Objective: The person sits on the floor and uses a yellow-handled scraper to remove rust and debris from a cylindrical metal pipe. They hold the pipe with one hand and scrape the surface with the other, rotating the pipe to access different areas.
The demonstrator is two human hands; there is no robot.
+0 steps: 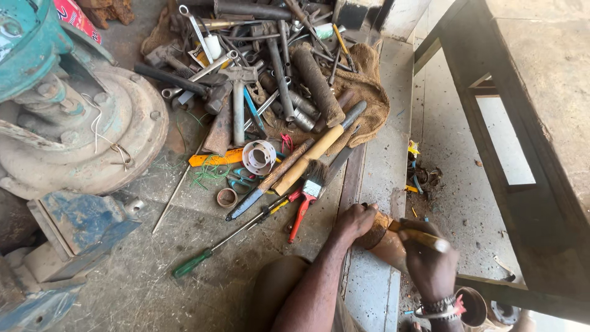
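Brown pipe under left grip, beside right grip.

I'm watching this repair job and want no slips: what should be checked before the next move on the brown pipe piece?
1. Left hand steadies the brown pipe piece: ok, it rests on its upper end.
2. Right hand grips the yellow-handled tool: ok, fingers wrapped round it.
3. Tool tip on the pipe: cannot tell, the hand hides it.
4. Pipe supported: ok, it lies across the pale ledge.
5. Paintbrush within reach: ok, close to the left hand.
6. Loose tool pile away from the hands: ok.
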